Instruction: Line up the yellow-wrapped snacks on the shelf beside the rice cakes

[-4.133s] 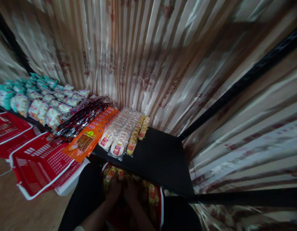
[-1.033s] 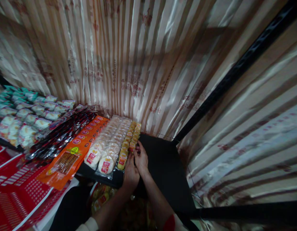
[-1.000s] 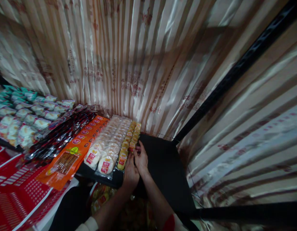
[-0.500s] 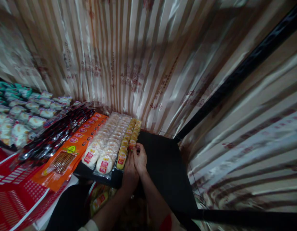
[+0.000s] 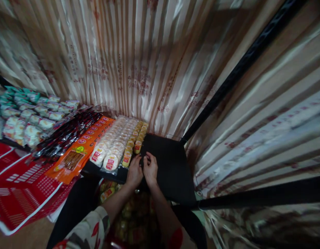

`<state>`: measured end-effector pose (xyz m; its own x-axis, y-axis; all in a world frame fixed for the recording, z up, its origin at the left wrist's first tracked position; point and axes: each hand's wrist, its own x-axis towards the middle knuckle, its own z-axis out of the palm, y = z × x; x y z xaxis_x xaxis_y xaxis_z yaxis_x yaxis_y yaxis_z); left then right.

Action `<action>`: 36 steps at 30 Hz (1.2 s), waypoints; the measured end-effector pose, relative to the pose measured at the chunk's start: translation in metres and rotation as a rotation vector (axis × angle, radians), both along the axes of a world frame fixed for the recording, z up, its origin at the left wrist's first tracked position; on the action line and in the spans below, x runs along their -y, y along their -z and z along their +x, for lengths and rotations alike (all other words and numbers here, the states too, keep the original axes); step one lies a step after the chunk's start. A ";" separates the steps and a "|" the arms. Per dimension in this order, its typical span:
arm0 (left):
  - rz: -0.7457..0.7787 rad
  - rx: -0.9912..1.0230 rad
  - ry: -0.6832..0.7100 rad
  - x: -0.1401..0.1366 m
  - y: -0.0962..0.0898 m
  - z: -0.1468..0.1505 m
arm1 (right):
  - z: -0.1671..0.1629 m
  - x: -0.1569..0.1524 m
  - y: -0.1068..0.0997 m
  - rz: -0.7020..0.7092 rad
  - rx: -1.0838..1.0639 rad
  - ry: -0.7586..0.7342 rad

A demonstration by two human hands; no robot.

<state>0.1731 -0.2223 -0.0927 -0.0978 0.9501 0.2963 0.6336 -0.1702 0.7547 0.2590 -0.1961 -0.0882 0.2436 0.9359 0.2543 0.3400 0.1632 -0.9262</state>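
My left hand (image 5: 134, 173) is over the front of the black shelf, just right of the front yellow wrapped snack cake (image 5: 126, 160). Its fingers are loosely bent, with nothing visible in them. Close beside it, my right hand (image 5: 150, 168) has its fingers curved and a little apart, also holding nothing I can see. Two rows of small yellow snack cakes (image 5: 138, 146) run back toward the curtain, the right row ending farther back than the left. To their left stand two rows of round white packaged cakes (image 5: 110, 162) in clear wrap.
An orange strip of stick snacks (image 5: 72, 159) and dark glossy packets (image 5: 69, 133) lie farther left, overhanging a red basket (image 5: 27, 186). More yellow packs (image 5: 131, 224) sit below, between my legs. A black post (image 5: 217, 93) rises at the shelf's right corner (image 5: 170, 166), before a striped curtain (image 5: 139, 62).
Both hands have drawn back from the right row of yellow cakes and moved slightly apart. The front of that row is now uncovered. The view has shifted a little.
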 end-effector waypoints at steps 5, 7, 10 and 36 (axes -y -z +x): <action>0.037 -0.056 0.055 0.008 -0.011 0.002 | 0.007 0.045 -0.004 0.010 -0.009 -0.003; 0.027 -0.082 0.080 0.020 -0.014 0.003 | 0.008 0.065 -0.005 0.017 -0.022 -0.017; -0.001 -0.098 0.114 0.054 -0.013 0.005 | 0.012 0.094 -0.002 -0.014 0.024 -0.036; -0.535 -0.454 -0.092 0.177 0.057 -0.083 | -0.044 0.205 0.072 -0.239 0.582 -0.530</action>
